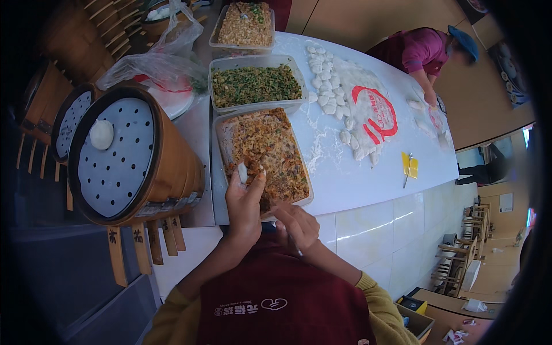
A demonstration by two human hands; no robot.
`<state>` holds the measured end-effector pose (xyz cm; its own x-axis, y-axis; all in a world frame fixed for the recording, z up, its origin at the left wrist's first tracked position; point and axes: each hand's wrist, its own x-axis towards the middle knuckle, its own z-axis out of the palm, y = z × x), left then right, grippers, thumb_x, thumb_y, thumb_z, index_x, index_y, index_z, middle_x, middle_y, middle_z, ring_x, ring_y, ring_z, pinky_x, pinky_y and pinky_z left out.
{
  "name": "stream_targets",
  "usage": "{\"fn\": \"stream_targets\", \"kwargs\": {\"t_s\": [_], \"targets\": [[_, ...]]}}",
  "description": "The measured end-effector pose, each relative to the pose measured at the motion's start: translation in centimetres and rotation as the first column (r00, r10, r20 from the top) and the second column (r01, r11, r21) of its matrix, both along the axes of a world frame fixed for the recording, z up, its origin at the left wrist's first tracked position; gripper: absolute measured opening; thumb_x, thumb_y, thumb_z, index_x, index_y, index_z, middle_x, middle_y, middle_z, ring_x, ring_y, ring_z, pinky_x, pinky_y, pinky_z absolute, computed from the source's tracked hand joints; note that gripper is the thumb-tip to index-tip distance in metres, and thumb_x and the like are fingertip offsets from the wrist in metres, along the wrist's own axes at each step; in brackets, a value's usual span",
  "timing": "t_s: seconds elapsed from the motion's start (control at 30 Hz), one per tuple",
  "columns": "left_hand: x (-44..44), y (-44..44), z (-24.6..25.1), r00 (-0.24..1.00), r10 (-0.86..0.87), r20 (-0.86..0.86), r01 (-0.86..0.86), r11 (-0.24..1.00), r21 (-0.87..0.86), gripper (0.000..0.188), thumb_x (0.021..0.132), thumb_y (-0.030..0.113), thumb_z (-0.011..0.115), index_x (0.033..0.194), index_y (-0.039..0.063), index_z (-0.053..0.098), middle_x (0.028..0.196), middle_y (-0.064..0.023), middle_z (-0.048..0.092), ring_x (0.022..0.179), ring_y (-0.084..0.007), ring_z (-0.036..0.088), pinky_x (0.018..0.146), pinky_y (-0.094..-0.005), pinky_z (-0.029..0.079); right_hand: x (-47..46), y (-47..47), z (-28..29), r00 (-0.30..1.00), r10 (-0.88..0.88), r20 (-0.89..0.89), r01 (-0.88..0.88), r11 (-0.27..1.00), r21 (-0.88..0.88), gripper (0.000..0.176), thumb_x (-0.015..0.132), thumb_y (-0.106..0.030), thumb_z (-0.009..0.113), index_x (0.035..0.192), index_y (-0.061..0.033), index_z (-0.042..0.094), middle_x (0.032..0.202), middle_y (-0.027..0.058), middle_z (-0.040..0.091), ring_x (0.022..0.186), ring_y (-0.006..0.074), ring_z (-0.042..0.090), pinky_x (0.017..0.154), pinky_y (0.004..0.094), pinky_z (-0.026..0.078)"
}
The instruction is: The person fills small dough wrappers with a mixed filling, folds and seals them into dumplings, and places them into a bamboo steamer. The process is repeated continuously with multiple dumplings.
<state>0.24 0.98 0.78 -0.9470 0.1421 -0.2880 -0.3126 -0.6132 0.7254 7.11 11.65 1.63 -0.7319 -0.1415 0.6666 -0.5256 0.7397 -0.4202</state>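
My left hand cups a piece of white dough wrapper with brown filling on it. My right hand grips a thin metal utensil, whose handle end sticks out below the palm; its working end is mostly hidden in filling. Both hands are over the near edge of a plastic tub of orange-brown filling. Left of them, one white bun sits on the perforated liner of a tall stack of wooden steamers.
Beyond lie a tub of green filling and a tub of pale filling. Many dough pieces and a floured plastic bag cover the white table. A spoon rests on a yellow scraper. A person works opposite.
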Motion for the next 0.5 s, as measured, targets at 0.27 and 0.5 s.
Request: {"fn": "stream_targets", "kwargs": {"t_s": [0.27,0.5], "targets": [[-1.5,-1.0,-0.4,0.995,-0.095,0.028,0.096,0.995,-0.022,0.052,0.093,0.004,0.053,0.141,-0.001,0.033,0.122,-0.0086,0.052,0.107,-0.0130,0.053,0.095,-0.0291,0.042,0.9,3.2,0.2,0.989,0.026,-0.148,-0.015,0.997,0.072,0.021,0.082,-0.002,0.064,0.102,0.0045,0.062,0.095,0.0206,0.067,0.080,0.0297,0.068,0.066,0.0341,0.057],[-2.3,-2.1,0.8,0.945,-0.297,0.134,0.271,0.945,0.184,0.048,0.095,0.008,0.052,0.140,0.003,0.035,0.125,-0.0073,0.050,0.117,-0.0159,0.049,0.103,-0.0352,0.039,-1.2,4.8,0.5,0.983,0.125,-0.132,-0.116,0.990,0.074,0.025,0.079,-0.004,0.068,0.102,0.0030,0.061,0.095,0.0182,0.066,0.081,0.0272,0.068,0.063,0.0328,0.057]]}}
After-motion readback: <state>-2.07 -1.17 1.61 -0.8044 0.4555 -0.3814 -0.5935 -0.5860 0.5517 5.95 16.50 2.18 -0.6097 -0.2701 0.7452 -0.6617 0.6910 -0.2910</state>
